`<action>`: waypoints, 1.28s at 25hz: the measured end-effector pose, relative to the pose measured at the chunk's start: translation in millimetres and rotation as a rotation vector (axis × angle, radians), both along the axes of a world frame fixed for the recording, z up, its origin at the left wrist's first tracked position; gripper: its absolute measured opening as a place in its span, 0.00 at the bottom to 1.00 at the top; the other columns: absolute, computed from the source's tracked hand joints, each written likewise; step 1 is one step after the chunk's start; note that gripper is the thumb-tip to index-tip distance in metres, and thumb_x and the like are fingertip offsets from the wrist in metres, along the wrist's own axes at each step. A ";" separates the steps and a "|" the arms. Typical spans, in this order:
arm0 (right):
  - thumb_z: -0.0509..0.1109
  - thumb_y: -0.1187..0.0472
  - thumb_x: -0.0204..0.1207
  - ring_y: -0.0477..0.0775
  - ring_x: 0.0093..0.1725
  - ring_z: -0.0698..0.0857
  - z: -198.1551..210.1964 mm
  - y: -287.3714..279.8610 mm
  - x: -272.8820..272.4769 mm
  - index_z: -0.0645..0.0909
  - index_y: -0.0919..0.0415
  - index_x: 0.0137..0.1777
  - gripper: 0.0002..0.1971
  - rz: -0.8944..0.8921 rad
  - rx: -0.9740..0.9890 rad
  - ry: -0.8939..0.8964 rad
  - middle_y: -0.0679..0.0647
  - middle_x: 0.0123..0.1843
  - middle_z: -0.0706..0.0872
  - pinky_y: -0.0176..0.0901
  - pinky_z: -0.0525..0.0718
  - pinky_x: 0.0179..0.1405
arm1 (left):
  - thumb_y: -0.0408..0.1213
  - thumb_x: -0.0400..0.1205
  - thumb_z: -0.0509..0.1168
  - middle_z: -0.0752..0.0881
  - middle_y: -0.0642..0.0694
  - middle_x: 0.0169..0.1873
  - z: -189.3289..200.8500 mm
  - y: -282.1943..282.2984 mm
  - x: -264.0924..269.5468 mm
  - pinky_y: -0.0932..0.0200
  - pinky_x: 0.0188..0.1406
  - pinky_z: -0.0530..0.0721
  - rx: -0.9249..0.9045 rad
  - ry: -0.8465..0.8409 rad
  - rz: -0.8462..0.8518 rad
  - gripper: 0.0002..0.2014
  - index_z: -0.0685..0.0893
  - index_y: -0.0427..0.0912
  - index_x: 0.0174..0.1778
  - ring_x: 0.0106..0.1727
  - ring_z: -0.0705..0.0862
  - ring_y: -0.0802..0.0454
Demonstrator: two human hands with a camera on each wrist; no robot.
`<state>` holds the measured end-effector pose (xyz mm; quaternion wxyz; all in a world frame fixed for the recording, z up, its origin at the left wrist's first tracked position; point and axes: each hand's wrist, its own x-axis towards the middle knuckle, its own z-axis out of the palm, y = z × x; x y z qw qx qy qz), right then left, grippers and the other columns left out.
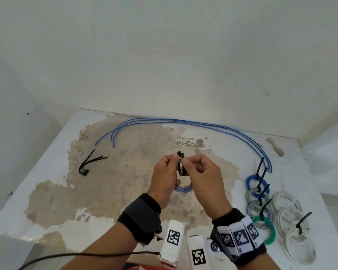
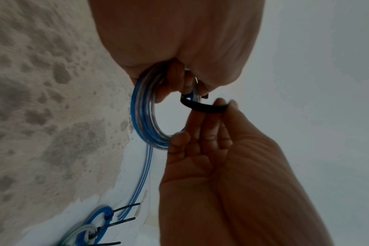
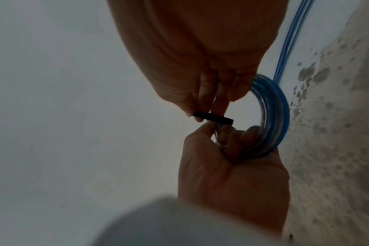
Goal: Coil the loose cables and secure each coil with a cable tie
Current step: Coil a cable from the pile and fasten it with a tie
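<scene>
Over the middle of the table my left hand (image 1: 174,159) grips a small blue cable coil (image 1: 183,189) between its curled fingers. A black cable tie (image 1: 180,170) is looped round the top of the coil. My right hand (image 1: 187,161) pinches the tie's strap between thumb and fingers. In the left wrist view the left hand (image 2: 171,79) curls through the coil (image 2: 141,116), and the right hand (image 2: 221,106) holds the tie (image 2: 204,108). In the right wrist view the right hand (image 3: 202,108) pinches the tie (image 3: 213,117) beside the coil (image 3: 278,108).
Loose blue cables (image 1: 183,121) arc across the back of the stained white table (image 1: 47,191). Spare black ties (image 1: 88,164) lie at the left. Several tied coils, blue (image 1: 251,182), green (image 1: 269,236) and white (image 1: 299,248), lie in rows at the right. Walls close in behind.
</scene>
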<state>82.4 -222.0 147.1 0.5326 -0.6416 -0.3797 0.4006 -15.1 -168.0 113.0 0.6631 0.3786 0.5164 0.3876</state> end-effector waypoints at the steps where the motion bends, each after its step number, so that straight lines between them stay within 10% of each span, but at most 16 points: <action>1: 0.74 0.55 0.82 0.47 0.41 0.92 0.5 2.2 0.2 0.88 0.54 0.48 0.05 -0.009 -0.028 -0.016 0.49 0.39 0.93 0.46 0.90 0.51 | 0.42 0.89 0.61 0.77 0.58 0.25 1.2 -0.6 0.7 0.59 0.27 0.73 0.021 0.015 -0.004 0.11 0.86 0.40 0.50 0.26 0.72 0.60; 22: 0.75 0.59 0.81 0.52 0.41 0.92 3.1 29.1 12.6 0.87 0.59 0.48 0.04 -0.086 -0.139 0.072 0.54 0.40 0.93 0.39 0.85 0.32 | 0.42 0.89 0.61 0.84 0.48 0.35 7.0 -0.4 -6.6 0.48 0.33 0.70 0.239 0.086 -0.147 0.08 0.82 0.44 0.49 0.35 0.71 0.45; 28: 0.74 0.50 0.82 0.44 0.41 0.91 -5.6 41.6 23.2 0.88 0.52 0.48 0.07 0.030 -0.231 -0.105 0.46 0.40 0.93 0.39 0.83 0.38 | 0.41 0.90 0.60 0.85 0.61 0.32 3.8 7.1 -16.7 0.61 0.36 0.74 0.326 0.216 -0.224 0.08 0.82 0.45 0.50 0.27 0.77 0.65; 32: 0.73 0.55 0.83 0.31 0.34 0.85 3.5 43.0 38.0 0.91 0.57 0.49 0.07 0.176 -0.222 -0.055 0.45 0.43 0.92 0.23 0.77 0.30 | 0.41 0.90 0.60 0.83 0.65 0.28 7.3 7.2 -18.5 0.63 0.36 0.73 0.351 0.268 -0.275 0.08 0.83 0.47 0.49 0.27 0.78 0.66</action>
